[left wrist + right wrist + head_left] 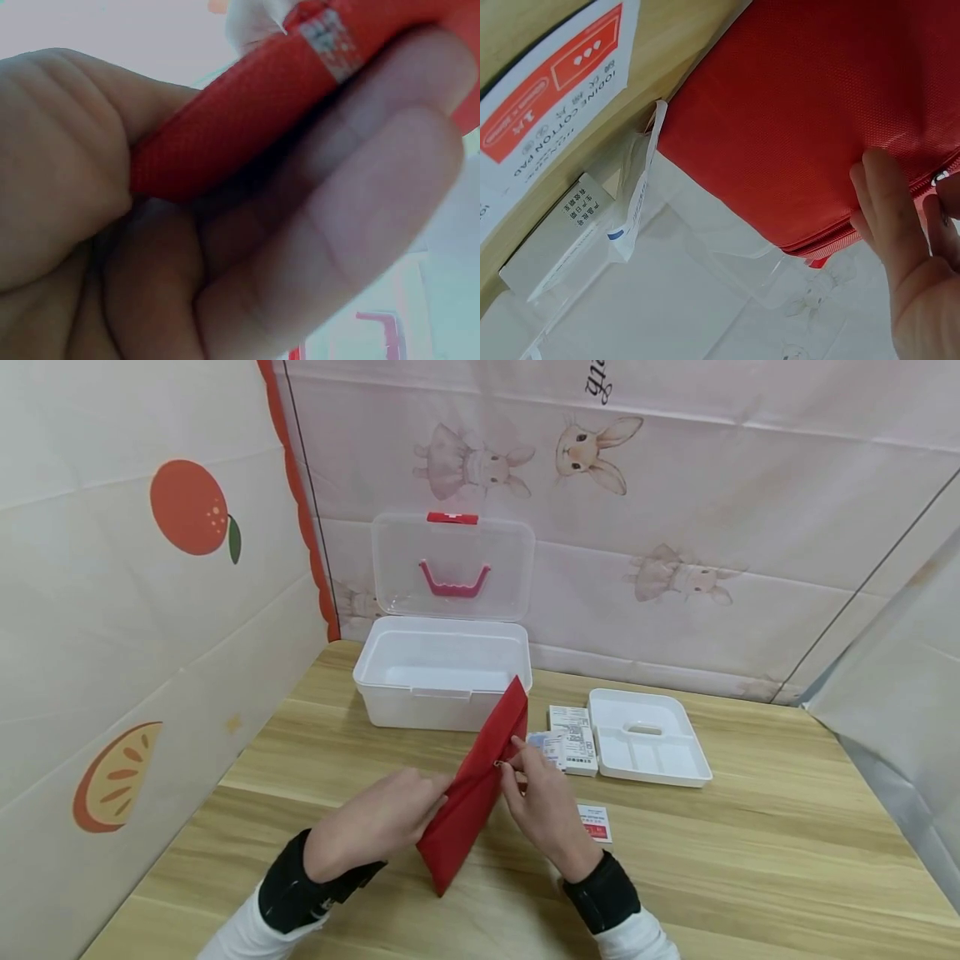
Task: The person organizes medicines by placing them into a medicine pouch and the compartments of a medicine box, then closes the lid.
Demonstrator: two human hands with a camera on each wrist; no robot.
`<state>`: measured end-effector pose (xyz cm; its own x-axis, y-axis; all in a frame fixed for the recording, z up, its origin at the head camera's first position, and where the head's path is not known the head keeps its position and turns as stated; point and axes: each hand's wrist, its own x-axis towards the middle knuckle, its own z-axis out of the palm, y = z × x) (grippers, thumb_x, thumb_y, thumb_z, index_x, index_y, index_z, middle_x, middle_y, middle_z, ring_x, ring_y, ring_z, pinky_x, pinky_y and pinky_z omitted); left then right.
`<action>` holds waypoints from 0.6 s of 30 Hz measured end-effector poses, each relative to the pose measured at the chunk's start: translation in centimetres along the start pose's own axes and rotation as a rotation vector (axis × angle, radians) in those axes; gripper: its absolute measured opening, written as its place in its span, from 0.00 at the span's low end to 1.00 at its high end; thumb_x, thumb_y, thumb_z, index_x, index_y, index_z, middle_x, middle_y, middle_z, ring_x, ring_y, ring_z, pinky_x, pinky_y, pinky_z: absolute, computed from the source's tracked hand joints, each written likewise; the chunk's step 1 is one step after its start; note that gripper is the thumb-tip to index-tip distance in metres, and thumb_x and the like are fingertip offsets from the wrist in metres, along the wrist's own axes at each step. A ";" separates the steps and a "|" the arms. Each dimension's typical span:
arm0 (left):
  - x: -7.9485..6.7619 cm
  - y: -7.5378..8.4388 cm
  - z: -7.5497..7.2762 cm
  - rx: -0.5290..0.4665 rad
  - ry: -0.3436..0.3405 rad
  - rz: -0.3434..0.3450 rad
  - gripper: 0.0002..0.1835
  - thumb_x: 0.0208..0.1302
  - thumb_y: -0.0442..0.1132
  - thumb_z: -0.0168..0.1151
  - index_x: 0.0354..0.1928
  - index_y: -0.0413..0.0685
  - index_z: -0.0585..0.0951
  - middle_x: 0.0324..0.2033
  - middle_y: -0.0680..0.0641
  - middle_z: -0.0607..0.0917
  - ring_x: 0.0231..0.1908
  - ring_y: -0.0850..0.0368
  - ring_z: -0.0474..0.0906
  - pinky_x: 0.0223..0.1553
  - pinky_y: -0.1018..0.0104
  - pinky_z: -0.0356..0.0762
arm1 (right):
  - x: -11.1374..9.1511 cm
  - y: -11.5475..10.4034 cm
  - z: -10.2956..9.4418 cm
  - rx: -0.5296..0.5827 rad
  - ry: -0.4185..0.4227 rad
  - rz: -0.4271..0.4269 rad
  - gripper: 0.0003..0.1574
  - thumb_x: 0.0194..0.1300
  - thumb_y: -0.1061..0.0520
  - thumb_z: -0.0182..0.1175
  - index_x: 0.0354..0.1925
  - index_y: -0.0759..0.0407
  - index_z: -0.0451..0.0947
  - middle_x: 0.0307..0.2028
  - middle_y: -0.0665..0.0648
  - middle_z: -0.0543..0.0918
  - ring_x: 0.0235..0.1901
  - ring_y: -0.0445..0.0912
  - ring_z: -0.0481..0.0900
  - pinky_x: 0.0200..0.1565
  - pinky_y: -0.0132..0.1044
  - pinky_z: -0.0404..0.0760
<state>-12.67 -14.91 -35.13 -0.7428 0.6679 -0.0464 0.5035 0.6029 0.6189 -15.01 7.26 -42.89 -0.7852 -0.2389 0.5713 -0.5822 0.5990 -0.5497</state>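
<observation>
A flat red zippered pouch (474,793) is held tilted on edge over the table, in front of the white box. My left hand (378,818) grips its near left side, thumb on one face and fingers on the other, as the left wrist view shows. On the far side, my right hand (542,797) pinches the small metal zipper pull (498,764). The zipper (832,238) runs along the pouch's edge in the right wrist view, and the other right fingers (889,202) lie against the red fabric. The pouch's contents are hidden.
Behind the pouch stands a white plastic box (442,710), its clear lid (453,552) raised. To the right lie a printed carton (576,739), a small packet (551,747) and a white divided tray (648,768). An iodine cotton pad packet (596,822) sits by my right wrist.
</observation>
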 end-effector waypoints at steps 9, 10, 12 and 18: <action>0.0 0.0 0.1 0.086 0.017 0.040 0.12 0.66 0.29 0.62 0.50 0.39 0.79 0.26 0.53 0.84 0.23 0.70 0.75 0.28 0.74 0.76 | 0.1 0.6 -0.1 -0.004 0.010 -0.004 0.08 0.65 0.71 0.60 0.37 0.63 0.70 0.41 0.62 0.84 0.53 0.52 0.83 0.36 0.34 0.85; 0.0 0.0 0.1 0.091 0.017 0.040 0.11 0.67 0.29 0.62 0.51 0.39 0.79 0.26 0.53 0.84 0.23 0.70 0.75 0.27 0.74 0.76 | 0.1 0.6 -0.1 -0.007 0.010 -0.003 0.08 0.65 0.71 0.60 0.37 0.63 0.71 0.41 0.61 0.84 0.54 0.52 0.83 0.36 0.34 0.85; 0.0 0.0 0.1 0.097 0.015 0.033 0.11 0.67 0.30 0.62 0.50 0.39 0.79 0.25 0.54 0.83 0.22 0.70 0.74 0.26 0.73 0.75 | 0.2 0.5 -0.1 -0.003 0.012 0.007 0.08 0.65 0.70 0.61 0.37 0.63 0.71 0.42 0.61 0.83 0.54 0.53 0.83 0.36 0.36 0.85; -0.1 0.2 0.0 0.131 0.020 0.015 0.10 0.67 0.29 0.62 0.48 0.39 0.80 0.24 0.54 0.83 0.21 0.70 0.74 0.25 0.73 0.75 | 0.2 0.6 -0.1 0.009 0.023 0.023 0.08 0.65 0.69 0.62 0.38 0.64 0.71 0.44 0.63 0.84 0.54 0.54 0.83 0.37 0.42 0.86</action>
<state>-12.48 -14.86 -34.95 -0.7425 0.6695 -0.0214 0.5671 0.6453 0.5118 -15.50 7.64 -43.03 -0.7932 -0.2078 0.5725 -0.5663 0.5974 -0.5678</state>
